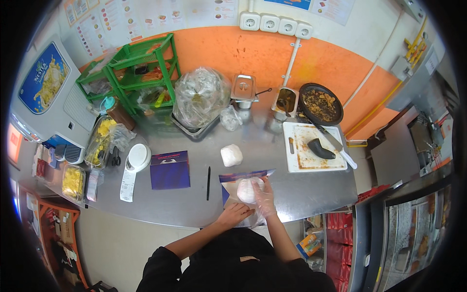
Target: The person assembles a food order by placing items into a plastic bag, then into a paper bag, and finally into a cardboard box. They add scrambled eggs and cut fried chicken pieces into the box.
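My right hand (264,200), in a clear plastic glove, is closed on a round white paper-wrapped bundle (246,191). The bundle lies over a purple paper bag (226,178) with a brown inside, at the table's front edge. My bare left hand (235,215) grips the near edge of this bag, fingers curled. How far the bundle is inside the bag, I cannot tell. Just beyond sits a second white wrapped bundle (231,155). A flat purple paper bag (170,170) and a thin black stick-like thing (208,183) lie to the left.
Right: a white cutting board (311,162) with a knife (335,143) and dark curved thing, below a round dark pan (321,104). Behind: metal containers (286,102), a large plastic-wrapped bundle (202,96), green racks (146,73). Left: a receipt (127,186), white round lid, yellow-food tubs (74,181).
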The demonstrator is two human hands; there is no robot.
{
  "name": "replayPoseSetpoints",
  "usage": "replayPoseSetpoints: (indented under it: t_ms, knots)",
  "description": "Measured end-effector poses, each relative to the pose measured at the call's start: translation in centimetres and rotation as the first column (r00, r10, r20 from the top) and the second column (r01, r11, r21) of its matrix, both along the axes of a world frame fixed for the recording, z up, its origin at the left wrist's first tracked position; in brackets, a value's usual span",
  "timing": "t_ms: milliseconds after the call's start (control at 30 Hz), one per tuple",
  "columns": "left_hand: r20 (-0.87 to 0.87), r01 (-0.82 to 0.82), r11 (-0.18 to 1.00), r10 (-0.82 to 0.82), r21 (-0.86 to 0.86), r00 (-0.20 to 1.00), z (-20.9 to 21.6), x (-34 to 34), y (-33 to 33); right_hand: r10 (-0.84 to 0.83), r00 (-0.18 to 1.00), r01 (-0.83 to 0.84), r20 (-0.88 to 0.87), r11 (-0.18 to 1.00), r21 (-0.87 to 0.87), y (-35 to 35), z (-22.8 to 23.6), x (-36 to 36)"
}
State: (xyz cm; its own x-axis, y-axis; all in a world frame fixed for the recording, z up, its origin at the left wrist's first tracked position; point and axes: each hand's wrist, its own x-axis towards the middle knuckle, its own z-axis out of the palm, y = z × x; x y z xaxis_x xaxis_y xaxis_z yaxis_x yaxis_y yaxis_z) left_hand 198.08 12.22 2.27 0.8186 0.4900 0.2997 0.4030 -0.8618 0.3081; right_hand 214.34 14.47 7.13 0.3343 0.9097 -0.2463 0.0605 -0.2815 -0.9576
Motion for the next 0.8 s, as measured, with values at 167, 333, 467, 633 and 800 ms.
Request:
replayPoseSetpoints:
  t_ms: [167,333,467,633,800]
  knots:
    - [0.046,-0.02,1.0,0.02,0.001,0.999,-0.2,-0.2,0.1,0.347,0.722,-0.342,0.599,0.931,-0.126,-0.3,-6.4,1.6]
    - [0.428,-0.094,0.986,0.143,-0.136,0.892,5.0,-0.6,-1.1,0.485,0.54,-0.546,0.688,0.824,-0.152,-0.9,-2.4,2.8]
    - [0.604,-0.655,0.67,0.695,-0.349,0.39,11.0,-3.3,6.4,0.348,0.041,-0.773,0.937,0.605,-0.191,-4.3,0.6,2.4]
    - [0.041,-0.563,0.803,0.58,-0.198,0.813,2.9,-1.2,18.5,0.453,0.211,-0.637,0.866,0.736,-0.23,-5.8,-0.2,2.7]
    - [-0.268,-0.521,0.754,0.447,-0.4,0.853,2.0,1.2,21.4,0.222,0.294,-0.556,0.93,0.831,-0.022,-1.8,-1.3,5.1]
